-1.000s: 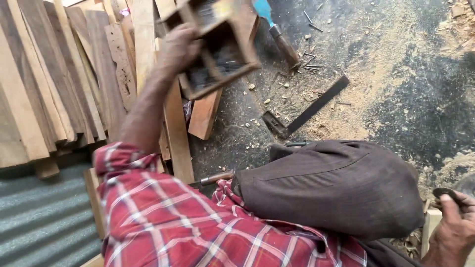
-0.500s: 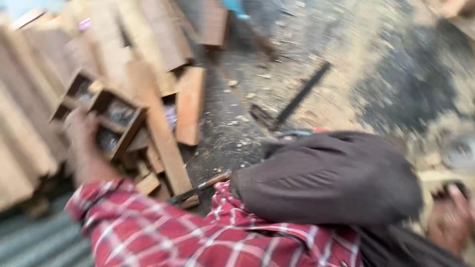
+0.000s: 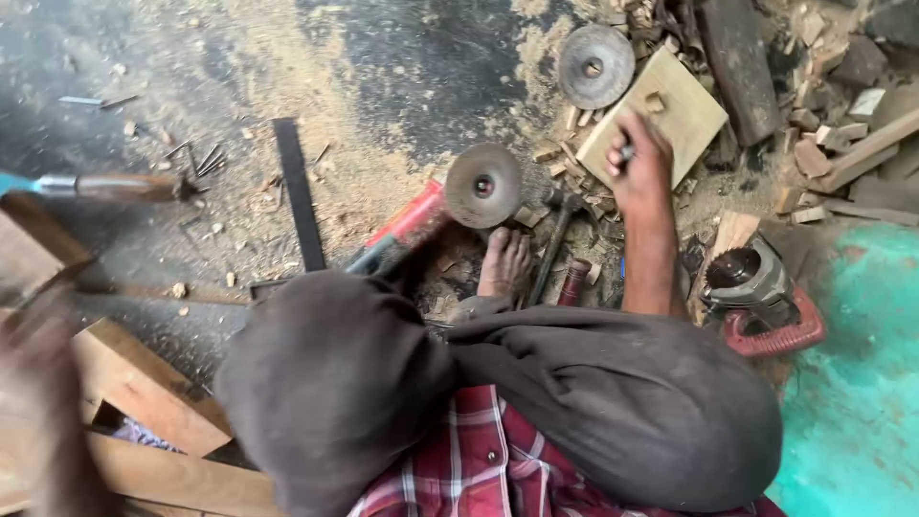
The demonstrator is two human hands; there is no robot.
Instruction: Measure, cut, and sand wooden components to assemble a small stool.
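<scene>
My right hand (image 3: 637, 165) reaches forward over a square pale wooden board (image 3: 682, 120) on the sawdust floor. Its fingers are closed around a small metal piece that I cannot identify. My left hand (image 3: 36, 388) is only a brown blur at the lower left edge, beside stacked wooden planks (image 3: 144, 388); what it holds is hidden. My bare foot (image 3: 504, 260) rests near a hammer (image 3: 549, 257). My knees, in dark cloth (image 3: 498, 393), fill the lower middle.
A red angle grinder with a round disc (image 3: 483, 185) lies ahead, and a loose disc (image 3: 595, 65) beyond it. A grey power tool with a red guard (image 3: 761, 297) sits at right, near wood offcuts (image 3: 842, 144). A black metal strip (image 3: 297, 191) and a wooden-handled tool (image 3: 120, 187) lie at left.
The view has swung right, away from the plank stack. My left hand, which held a wooden box frame, dropped to the lower left. My right hand rose to the board.
</scene>
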